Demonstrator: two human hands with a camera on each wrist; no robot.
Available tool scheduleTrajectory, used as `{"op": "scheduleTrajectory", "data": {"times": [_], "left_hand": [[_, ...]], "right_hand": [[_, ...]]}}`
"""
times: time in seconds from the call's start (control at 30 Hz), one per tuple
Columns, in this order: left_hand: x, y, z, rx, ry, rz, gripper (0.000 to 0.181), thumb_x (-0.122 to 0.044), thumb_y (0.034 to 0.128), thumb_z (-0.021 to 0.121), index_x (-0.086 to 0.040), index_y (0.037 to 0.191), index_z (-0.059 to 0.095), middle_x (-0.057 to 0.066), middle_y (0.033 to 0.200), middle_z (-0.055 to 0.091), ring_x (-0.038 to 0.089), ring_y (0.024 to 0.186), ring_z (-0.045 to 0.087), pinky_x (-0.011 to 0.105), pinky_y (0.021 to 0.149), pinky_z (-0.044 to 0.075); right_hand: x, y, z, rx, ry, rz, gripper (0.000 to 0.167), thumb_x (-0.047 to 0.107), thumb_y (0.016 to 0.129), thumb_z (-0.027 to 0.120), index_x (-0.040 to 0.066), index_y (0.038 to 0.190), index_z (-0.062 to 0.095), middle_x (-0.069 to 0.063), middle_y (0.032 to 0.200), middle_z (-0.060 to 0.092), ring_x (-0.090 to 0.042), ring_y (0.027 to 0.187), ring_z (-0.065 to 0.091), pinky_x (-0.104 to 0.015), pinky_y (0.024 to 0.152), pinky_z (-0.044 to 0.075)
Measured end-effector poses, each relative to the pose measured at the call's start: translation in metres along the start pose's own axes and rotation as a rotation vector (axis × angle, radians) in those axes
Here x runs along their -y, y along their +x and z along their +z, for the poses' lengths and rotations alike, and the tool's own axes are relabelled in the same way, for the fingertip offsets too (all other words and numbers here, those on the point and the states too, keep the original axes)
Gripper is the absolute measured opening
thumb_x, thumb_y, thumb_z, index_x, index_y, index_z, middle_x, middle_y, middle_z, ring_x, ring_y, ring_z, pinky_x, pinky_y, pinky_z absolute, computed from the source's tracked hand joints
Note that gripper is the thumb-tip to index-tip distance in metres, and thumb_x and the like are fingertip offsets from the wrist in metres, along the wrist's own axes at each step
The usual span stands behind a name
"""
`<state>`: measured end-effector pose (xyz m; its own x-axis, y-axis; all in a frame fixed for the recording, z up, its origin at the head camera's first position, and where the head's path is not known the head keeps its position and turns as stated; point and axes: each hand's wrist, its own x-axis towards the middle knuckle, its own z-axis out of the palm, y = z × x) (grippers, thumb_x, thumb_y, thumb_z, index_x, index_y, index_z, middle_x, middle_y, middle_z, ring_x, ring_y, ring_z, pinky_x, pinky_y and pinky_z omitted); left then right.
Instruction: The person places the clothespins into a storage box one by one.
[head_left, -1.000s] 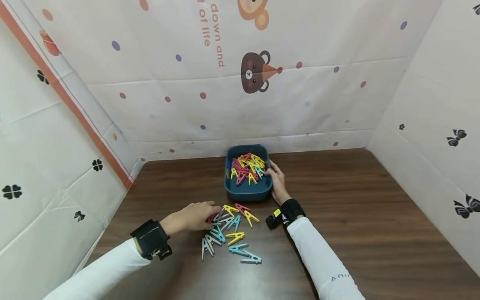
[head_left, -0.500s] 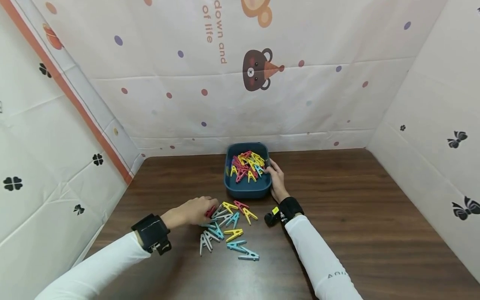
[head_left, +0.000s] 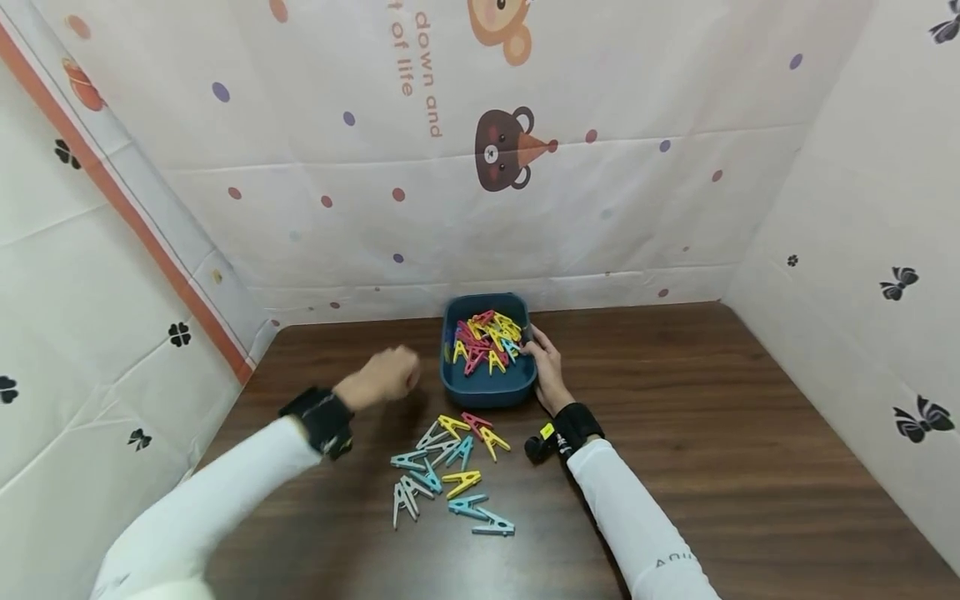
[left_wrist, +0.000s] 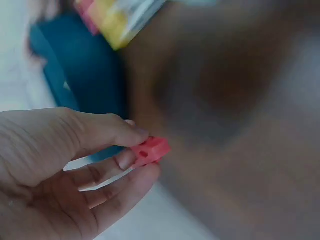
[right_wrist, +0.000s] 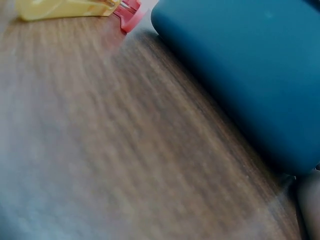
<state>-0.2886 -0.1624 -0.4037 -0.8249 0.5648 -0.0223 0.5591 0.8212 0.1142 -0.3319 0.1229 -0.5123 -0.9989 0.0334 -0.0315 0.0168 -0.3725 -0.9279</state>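
Observation:
My left hand (head_left: 384, 377) is raised over the table, left of the dark blue plastic bin (head_left: 487, 393). In the left wrist view it pinches a red clothespin (left_wrist: 154, 150) between thumb and fingers; the head view hides that clothespin. My right hand (head_left: 549, 371) grips the bin's right side, thumb at the rim and fingers along the outer wall. Inside the bin lie several red, yellow and blue clothespins (head_left: 480, 354). In front of it several loose ones are spread, among them a yellow clothespin (head_left: 461, 482) and a blue clothespin (head_left: 493, 523).
The brown wooden table (head_left: 675, 442) runs back to a printed white cloth wall (head_left: 600, 225). More cloth stands on the left and right sides. A pale grey clothespin (head_left: 405, 498) lies at the left of the loose group.
My left hand has lifted the red clothespin from the loose group and moved up and away toward the bin's left side. The right hand stays on the bin.

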Motion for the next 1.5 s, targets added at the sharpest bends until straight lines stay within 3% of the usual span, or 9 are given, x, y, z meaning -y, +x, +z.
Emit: {"op": "scheduleTrajectory", "data": {"times": [0.2,0.33,0.57,0.77,0.93,1.1,1.23,1.4,1.5], "left_hand": [[-0.018,0.094,-0.072,-0.151,-0.023,-0.097,0.009,0.003,0.0890,0.062,-0.002,0.088,0.069,0.014,0.091,0.069,0.024,0.076,0.062,0.034,0.065,0.053],[-0.034,0.137,-0.092,-0.128,-0.102,-0.128,0.010,-0.002,0.0909,0.064,-0.004,0.094,0.072,0.012,0.093,0.070,0.023,0.078,0.062,0.033,0.069,0.051],[-0.042,0.175,-0.054,0.094,-0.139,-0.130,0.016,-0.001,0.0960,0.058,-0.005,0.090,0.072,0.001,0.081,0.058,0.013,0.070,0.049,0.027,0.065,0.043],[-0.039,0.177,-0.011,0.240,-0.133,-0.210,0.033,0.003,0.0992,0.054,-0.011,0.121,0.075,0.008,0.132,0.063,0.018,0.098,0.056,0.031,0.081,0.049],[-0.046,0.175,-0.012,0.287,-0.054,-0.118,0.034,-0.005,0.1023,0.056,-0.012,0.134,0.066,0.012,0.140,0.059,0.023,0.106,0.059,0.034,0.088,0.051],[-0.051,0.156,-0.050,0.241,0.043,0.054,0.037,-0.013,0.1016,0.061,-0.009,0.138,0.061,0.012,0.139,0.062,0.025,0.120,0.061,0.038,0.100,0.052],[-0.050,0.104,-0.073,0.090,0.150,0.168,0.021,-0.014,0.1005,0.060,-0.009,0.119,0.069,0.009,0.113,0.071,0.022,0.096,0.067,0.036,0.082,0.057],[-0.040,0.013,-0.053,-0.081,0.191,0.299,0.006,-0.013,0.0979,0.065,-0.012,0.094,0.069,0.001,0.078,0.066,0.013,0.066,0.059,0.026,0.056,0.050],[-0.034,-0.034,-0.022,-0.004,0.110,0.314,0.011,-0.017,0.0940,0.071,-0.011,0.102,0.069,0.005,0.095,0.072,0.015,0.077,0.067,0.025,0.061,0.055]], "right_hand": [[0.004,0.002,-0.005,0.010,0.010,-0.011,0.062,0.005,0.098,0.049,0.015,0.159,0.039,-0.018,0.161,0.038,-0.029,0.134,0.044,-0.042,0.111,0.039],[0.002,0.001,-0.004,0.010,-0.012,0.014,0.062,0.005,0.099,0.049,0.016,0.159,0.039,-0.017,0.160,0.039,-0.027,0.134,0.045,-0.033,0.103,0.045],[-0.003,0.001,0.003,0.012,-0.020,0.001,0.062,0.005,0.098,0.050,0.016,0.158,0.039,-0.017,0.159,0.040,-0.029,0.136,0.044,-0.036,0.105,0.042],[-0.007,0.001,0.009,0.017,-0.037,0.018,0.063,0.005,0.097,0.050,0.016,0.158,0.040,-0.018,0.158,0.040,-0.030,0.137,0.044,-0.039,0.109,0.041],[-0.004,0.001,0.004,0.011,-0.024,0.007,0.061,0.004,0.098,0.049,0.014,0.158,0.040,-0.017,0.160,0.039,-0.031,0.140,0.042,-0.042,0.114,0.037],[-0.001,0.002,-0.006,-0.004,-0.010,-0.011,0.061,0.003,0.097,0.050,0.013,0.157,0.042,-0.016,0.158,0.040,-0.028,0.136,0.043,-0.037,0.108,0.039],[0.000,0.001,-0.008,-0.005,-0.013,-0.012,0.062,0.004,0.097,0.051,0.015,0.158,0.040,-0.017,0.158,0.041,-0.028,0.134,0.045,-0.030,0.099,0.044],[-0.001,0.000,-0.004,0.012,-0.014,-0.007,0.062,0.005,0.099,0.049,0.015,0.159,0.039,-0.018,0.159,0.038,-0.029,0.136,0.044,-0.032,0.101,0.046],[-0.002,-0.001,-0.002,0.014,-0.008,-0.016,0.061,0.004,0.099,0.047,0.014,0.159,0.038,-0.019,0.161,0.037,-0.032,0.138,0.043,-0.039,0.109,0.041]]}}
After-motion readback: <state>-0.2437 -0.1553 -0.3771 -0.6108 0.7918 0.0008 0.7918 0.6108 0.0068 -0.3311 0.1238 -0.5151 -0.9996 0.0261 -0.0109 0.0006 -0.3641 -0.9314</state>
